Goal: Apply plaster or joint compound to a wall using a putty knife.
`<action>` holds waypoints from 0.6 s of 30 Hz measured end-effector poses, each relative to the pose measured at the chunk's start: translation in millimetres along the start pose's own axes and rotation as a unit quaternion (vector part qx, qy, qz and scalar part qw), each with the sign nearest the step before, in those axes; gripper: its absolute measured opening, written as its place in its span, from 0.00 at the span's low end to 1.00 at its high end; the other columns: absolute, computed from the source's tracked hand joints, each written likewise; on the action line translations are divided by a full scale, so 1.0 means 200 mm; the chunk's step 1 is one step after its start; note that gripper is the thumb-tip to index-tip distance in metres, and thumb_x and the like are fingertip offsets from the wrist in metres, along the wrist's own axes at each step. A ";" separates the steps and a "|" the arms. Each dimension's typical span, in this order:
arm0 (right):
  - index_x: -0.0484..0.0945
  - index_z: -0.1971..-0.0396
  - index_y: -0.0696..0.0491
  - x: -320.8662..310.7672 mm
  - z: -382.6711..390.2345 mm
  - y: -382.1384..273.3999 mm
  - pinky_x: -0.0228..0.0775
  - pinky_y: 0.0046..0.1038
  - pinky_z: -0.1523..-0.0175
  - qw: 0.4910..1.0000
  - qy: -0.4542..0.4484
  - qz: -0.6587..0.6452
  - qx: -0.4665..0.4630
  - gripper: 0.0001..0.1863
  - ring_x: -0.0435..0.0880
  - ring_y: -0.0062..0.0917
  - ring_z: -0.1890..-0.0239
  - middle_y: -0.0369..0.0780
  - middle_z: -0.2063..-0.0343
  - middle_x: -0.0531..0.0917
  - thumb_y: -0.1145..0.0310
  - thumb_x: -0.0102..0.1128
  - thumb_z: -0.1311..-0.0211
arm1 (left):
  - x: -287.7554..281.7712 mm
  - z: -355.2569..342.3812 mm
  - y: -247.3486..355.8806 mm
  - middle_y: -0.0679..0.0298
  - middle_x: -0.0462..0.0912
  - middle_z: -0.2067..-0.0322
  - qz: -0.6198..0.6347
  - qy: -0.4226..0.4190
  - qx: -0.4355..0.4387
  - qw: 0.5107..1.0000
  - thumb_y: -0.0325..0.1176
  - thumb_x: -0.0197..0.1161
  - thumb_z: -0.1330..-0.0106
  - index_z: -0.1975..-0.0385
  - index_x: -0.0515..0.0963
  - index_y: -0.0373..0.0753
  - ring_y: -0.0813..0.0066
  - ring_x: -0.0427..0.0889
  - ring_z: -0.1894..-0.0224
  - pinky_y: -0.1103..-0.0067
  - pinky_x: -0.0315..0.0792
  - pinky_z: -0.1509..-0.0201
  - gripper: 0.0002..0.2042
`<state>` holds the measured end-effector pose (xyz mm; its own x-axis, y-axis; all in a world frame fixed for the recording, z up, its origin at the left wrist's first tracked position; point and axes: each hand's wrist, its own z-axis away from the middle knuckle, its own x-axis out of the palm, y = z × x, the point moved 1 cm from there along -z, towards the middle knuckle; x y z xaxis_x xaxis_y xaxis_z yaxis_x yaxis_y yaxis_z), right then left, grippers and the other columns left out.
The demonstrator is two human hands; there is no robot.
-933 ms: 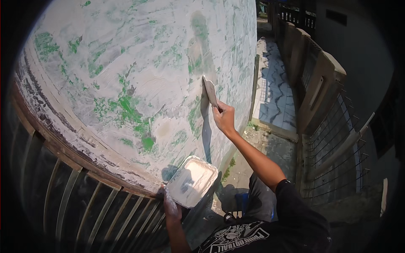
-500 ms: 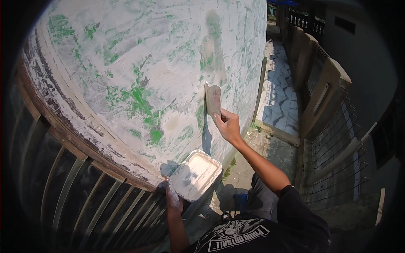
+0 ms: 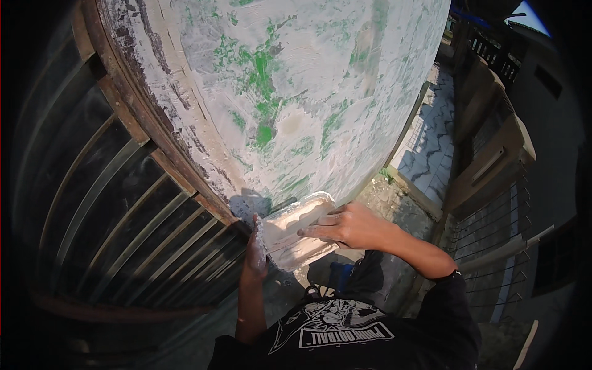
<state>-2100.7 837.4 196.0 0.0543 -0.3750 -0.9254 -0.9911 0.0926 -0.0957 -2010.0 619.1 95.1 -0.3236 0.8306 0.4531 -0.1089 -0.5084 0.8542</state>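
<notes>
My left hand (image 3: 254,250), white with filler, closes on the left end of a shallow rectangular tray (image 3: 275,223) of wet white putty, tilted in front of my body. My right hand (image 3: 354,227) reaches over the tray from the right, its fingers closed on a putty knife (image 3: 297,248). The blade lies low in the tray and is hard to tell from the putty around it. Just beyond stands a wall (image 3: 246,86) with patchy white filler over green paint. The tray's shadow falls on the wall's lower edge.
On the left, a worn wooden frame (image 3: 165,172) borders the wall, with dark vertical bars (image 3: 145,219) beside it. A marble-patterned tiled path (image 3: 425,142) runs off at the right, along a concrete fence (image 3: 493,154) with wire mesh. A blue object (image 3: 339,276) shows near my legs.
My right hand has brought the putty knife down from the wall into the tray. The tray has tilted, and the view has turned downward and to the left.
</notes>
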 end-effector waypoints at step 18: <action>0.77 0.51 0.43 0.17 0.01 -0.26 0.80 0.24 0.63 0.995 -0.025 0.047 -0.080 0.21 0.84 0.22 0.63 0.29 0.58 0.82 0.68 0.52 0.49 | -0.17 0.24 -0.12 0.52 0.76 0.50 0.100 -0.035 0.009 0.994 0.58 0.36 0.28 0.46 0.69 0.29 0.64 0.78 0.50 0.70 0.72 0.45 0.33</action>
<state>-2046.9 822.7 169.2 -0.0373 -0.3244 -0.9452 -0.9986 -0.0241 0.0477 -1950.5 614.9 71.3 -0.2717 0.7270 0.6306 -0.0321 -0.6618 0.7490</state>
